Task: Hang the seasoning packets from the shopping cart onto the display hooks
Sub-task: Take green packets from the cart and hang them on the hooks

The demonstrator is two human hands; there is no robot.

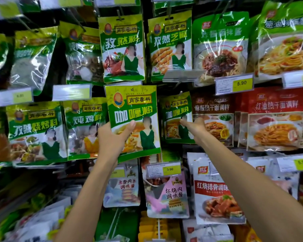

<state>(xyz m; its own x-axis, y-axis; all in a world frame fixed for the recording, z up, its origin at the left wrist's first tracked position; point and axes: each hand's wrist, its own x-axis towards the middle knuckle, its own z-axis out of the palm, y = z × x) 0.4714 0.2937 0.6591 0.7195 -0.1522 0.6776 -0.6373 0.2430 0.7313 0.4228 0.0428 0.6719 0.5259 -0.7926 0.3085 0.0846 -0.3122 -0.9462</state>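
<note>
My left hand grips a green and yellow curry powder packet by its lower left part, thumb across the front, holding it upright in front of the display. Just to its right hangs a matching curry powder packet on a display hook. My right hand reaches out to that hanging packet, fingers extended and touching its right side. The hook itself is hidden behind the packets.
Rows of hanging seasoning packets fill the wall: green cumin packets above, red and brown noodle sauce packets to the right, white sauce packets below. Price tags stick out on hook ends. The shopping cart is out of view.
</note>
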